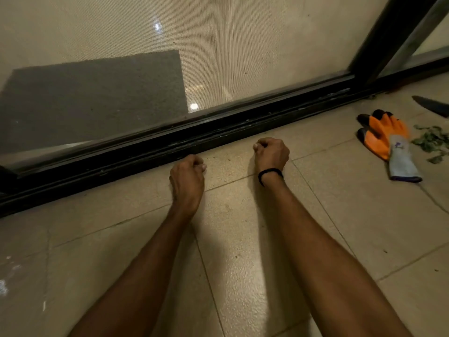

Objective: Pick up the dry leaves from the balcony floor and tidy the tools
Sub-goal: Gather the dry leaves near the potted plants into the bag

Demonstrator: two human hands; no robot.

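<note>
Finds left grip (188, 177) and right grip (272, 154) clenched, seemingly empty. Places dry leaves (431, 142) rightward past gloves (386, 142); favours right grip.

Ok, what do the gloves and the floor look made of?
Gloves: grey cuff that looks like knit fabric, with an orange coating that seems rubbery and matte, and dark fingertips. Floor: beige speckled tiles, probably ceramic or stone, with a faint sheen and thin joint lines.
</note>
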